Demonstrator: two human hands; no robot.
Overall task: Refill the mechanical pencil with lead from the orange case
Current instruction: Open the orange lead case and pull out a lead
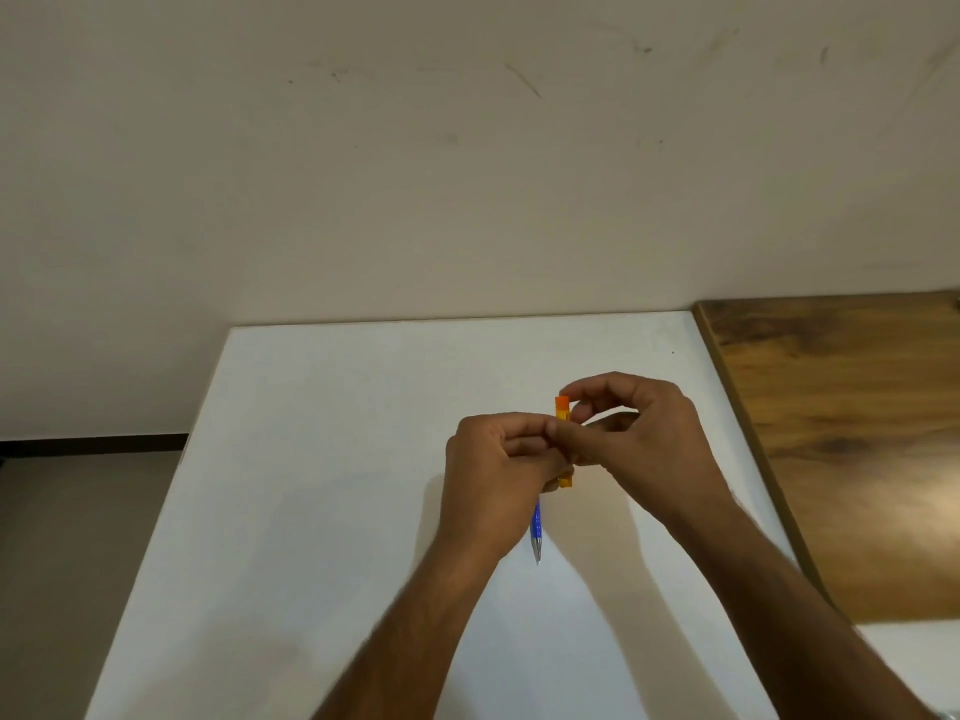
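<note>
Both hands meet above the middle of the white table (322, 459). My left hand (493, 470) is curled round the blue mechanical pencil (536, 527), whose metal tip points down toward me below the fist. The slim orange lead case (562, 409) stands upright between the hands. Its top end shows above my fingers and its bottom end peeks out under them. My right hand (639, 428) pinches the case near its top with thumb and fingertips. My fingers hide most of the case and the upper part of the pencil. No loose lead is visible.
A brown wooden surface (852, 433) adjoins the white table on the right. A plain beige wall (467, 174) rises behind the table's far edge. Floor with a dark skirting strip (93, 441) lies to the left.
</note>
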